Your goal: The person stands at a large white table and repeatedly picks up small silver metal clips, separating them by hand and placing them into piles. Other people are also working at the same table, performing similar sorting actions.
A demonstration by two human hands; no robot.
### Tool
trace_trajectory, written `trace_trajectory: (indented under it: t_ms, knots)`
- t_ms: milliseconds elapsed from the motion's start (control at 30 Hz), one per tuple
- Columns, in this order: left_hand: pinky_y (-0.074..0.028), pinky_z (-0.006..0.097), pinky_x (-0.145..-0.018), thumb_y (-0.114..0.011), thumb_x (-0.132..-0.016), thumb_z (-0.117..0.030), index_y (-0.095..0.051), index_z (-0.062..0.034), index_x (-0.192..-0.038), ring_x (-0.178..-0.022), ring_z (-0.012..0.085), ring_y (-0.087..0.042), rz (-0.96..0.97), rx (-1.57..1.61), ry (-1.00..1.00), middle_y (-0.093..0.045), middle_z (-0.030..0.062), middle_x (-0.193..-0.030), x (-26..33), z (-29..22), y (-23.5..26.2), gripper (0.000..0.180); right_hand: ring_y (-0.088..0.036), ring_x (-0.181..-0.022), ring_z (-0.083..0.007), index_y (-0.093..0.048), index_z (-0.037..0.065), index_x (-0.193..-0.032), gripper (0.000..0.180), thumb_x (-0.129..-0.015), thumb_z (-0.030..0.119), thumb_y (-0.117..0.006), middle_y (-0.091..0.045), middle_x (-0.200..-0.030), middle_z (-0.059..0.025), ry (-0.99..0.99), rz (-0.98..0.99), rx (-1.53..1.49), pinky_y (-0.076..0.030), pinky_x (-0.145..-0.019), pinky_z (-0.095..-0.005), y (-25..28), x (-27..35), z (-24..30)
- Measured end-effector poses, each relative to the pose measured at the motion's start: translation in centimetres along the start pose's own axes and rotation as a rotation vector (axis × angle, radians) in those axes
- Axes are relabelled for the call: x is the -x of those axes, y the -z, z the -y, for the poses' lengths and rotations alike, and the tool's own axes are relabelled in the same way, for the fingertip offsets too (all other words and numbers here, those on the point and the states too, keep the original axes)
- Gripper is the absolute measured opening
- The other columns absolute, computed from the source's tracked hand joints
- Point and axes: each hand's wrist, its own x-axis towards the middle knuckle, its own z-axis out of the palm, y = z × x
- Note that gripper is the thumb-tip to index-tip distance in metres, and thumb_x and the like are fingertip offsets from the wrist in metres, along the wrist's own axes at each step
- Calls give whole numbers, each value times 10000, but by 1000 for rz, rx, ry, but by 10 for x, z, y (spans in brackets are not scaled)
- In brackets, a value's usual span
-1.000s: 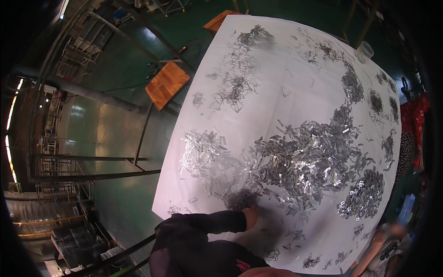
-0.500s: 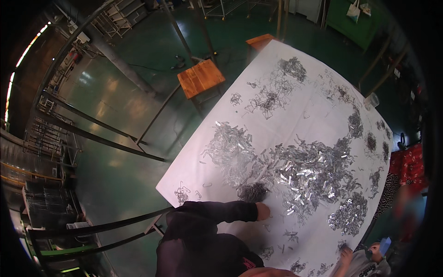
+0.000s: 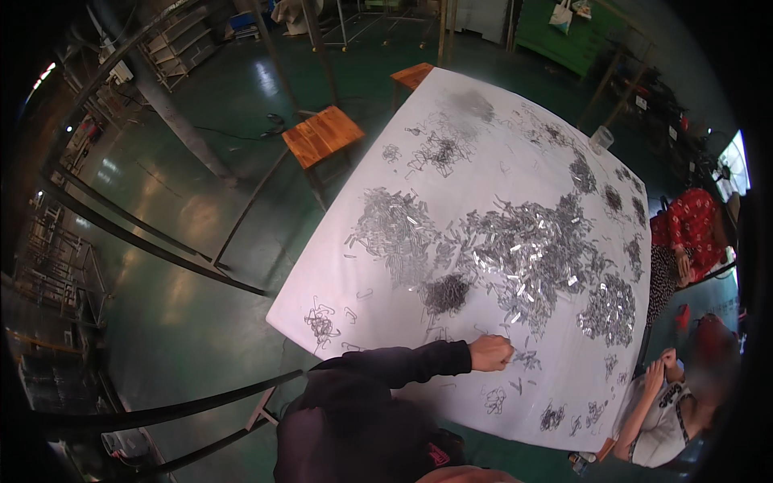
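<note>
My left hand (image 3: 490,352), in a dark sleeve, hovers over or rests on the white-covered table (image 3: 386,322) near its front edge. Its fingers are curled closed; whatever they may hold is hidden. Just beyond the fingertips lie a few small flat metal pieces (image 3: 528,361). Past the hand spreads a large heap of shiny flat metal strips (image 3: 523,258), and a duller heap of similar pieces (image 3: 392,233) lies left of it. A dark pile of small bent wire pieces (image 3: 445,294) sits between hand and heaps. My right hand is out of view.
Loose wire hooks (image 3: 320,324) lie at the near left corner. Two other people sit along the right side, one in a red top (image 3: 694,233), one in a light shirt (image 3: 664,423). A wooden stool (image 3: 324,137) and a metal frame (image 3: 161,406) stand at the left.
My left hand has moved right, toward the small flat pieces, and more of it shows. The view has shifted, bringing the people at the right further into sight.
</note>
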Motion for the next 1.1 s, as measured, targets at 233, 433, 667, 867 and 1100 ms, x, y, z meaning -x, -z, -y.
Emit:
trace_trajectory:
  t_ms: [233, 433, 667, 867, 1100]
  knots:
    - [-477, 403, -648, -667, -726, -141, -622, -17, -806, -726, 320, -629, 156, 434, -384, -642, 135, -735, 8, -124, -48, 154, -551, -672, -224, -565, 30, -895, 226, -738, -8, -723, -564, -759, -109, -407, 146, -119, -458, -535, -271, 4, 91, 8]
    - [-476, 383, -658, -649, -765, -152, -624, -8, -809, -718, 300, -611, 281, 824, -649, -633, 100, -726, 48, -229, -52, 153, -578, -741, -218, -542, 68, -1072, 300, -806, 1, -661, -580, -927, -160, -435, 423, 172, -503, -621, -305, 8, 130, -38]
    - [-470, 398, -726, -598, -829, -161, -567, -49, -872, -922, 291, -525, 78, 446, -822, -510, 90, -953, 87, -235, -66, 124, -564, -848, -118, -593, -44, -1092, 252, -867, 58, -646, -601, -983, -63, -664, 5, -27, -447, -762, -223, -38, 190, -42]
    - [-488, 364, -749, -655, -813, -70, -584, -36, -888, -919, 269, -558, 108, 353, -651, -543, 69, -964, 85, -225, -66, 109, -583, -841, -97, -624, -37, -1037, 240, -804, -89, -649, -636, -940, -43, -657, -120, -147, -456, -792, -220, -60, 193, -62]
    - [-486, 375, -740, -638, -815, -32, -574, -29, -917, -929, 277, -562, 129, 283, -552, -557, 78, -970, 85, -212, -64, 121, -603, -878, -113, -656, -25, -1004, 259, -778, -148, -623, -643, -961, -58, -591, -85, -73, -487, -790, -236, -70, 202, -74]
